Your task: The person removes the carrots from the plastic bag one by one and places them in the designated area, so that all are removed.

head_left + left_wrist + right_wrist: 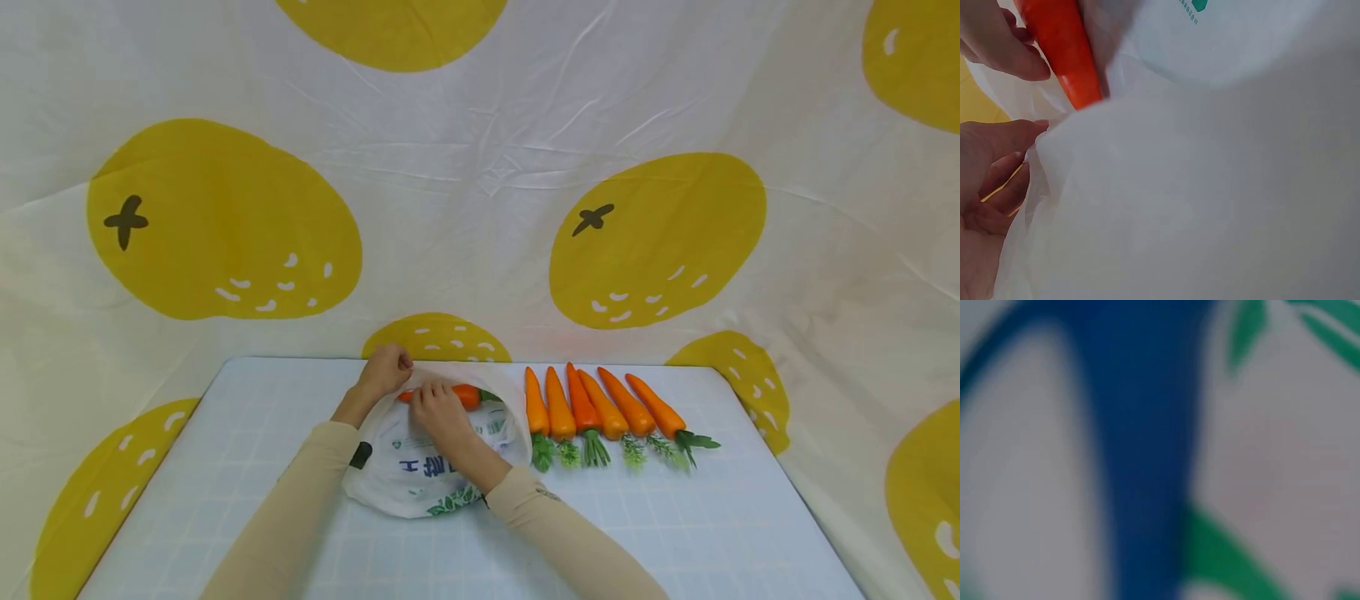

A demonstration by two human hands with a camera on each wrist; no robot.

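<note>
A white plastic bag [390,487] with blue lettering and green leaf print lies on the table, its mouth spread wide. My left hand [386,371] pinches the bag's far left rim; in the left wrist view the thumb of that left hand [991,162] presses the thin film against the fingers. Over the bag's opening, my right hand [447,422] grips an orange-red carrot [469,397] from above. That carrot [1066,56] lies crosswise, tip toward the left hand and green top to the right. Only blurred bag print [1147,450] fills the right wrist view.
Right of the bag, several orange carrots [558,408] with green tops lie side by side, tips toward the back. The table [247,433] has a pale checked cover. Behind it hangs a white cloth [450,233] with large yellow fruit prints.
</note>
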